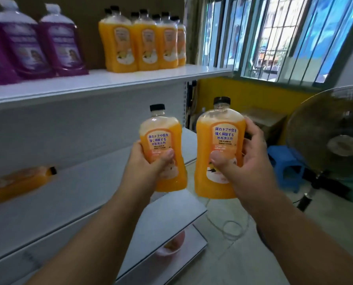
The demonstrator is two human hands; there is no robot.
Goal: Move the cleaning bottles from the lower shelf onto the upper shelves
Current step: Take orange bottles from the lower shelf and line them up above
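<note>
We hold two orange bottles upright in the air below the upper shelf (109, 81). Our left hand (148, 163) wraps around one bottle (163, 140); our right hand (247, 161) wraps around the other bottle (218, 145). More orange bottles (142, 42) stand on that shelf.

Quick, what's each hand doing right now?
Left hand: grips an orange bottle, held upright.
Right hand: grips another orange bottle, also upright.
</note>
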